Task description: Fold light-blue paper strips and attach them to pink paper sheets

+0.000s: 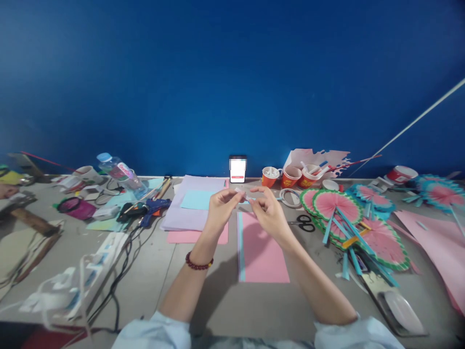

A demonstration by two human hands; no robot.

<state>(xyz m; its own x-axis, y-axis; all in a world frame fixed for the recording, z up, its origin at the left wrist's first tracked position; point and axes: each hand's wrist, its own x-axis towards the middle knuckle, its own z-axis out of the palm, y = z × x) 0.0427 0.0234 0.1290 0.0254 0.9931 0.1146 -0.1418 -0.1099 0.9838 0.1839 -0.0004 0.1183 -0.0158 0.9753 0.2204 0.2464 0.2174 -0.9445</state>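
My left hand [224, 206] is closed in a pinch above the table, its thumb and fingertips together on something small and whitish that is too blurred to name. Close beside it, my right hand [268, 209] has curled fingers, with thumb and fingertips meeting near the same whitish bit. Below the hands lies a pink paper sheet [263, 257] with a light blue strip along its left edge. To the left, a light blue sheet [196, 199] rests on lavender paper [181, 220]. Black-handled scissors [306, 223] lie to the right of my right hand.
A phone [237, 170] stands against the blue wall. Several orange paper cups [291, 178] stand right of it. Pink paper fans [337, 208] and a mouse [401, 310] lie to the right. A blue glue gun [154, 211], bottle [121, 172], and power strip [96, 271] are at left.
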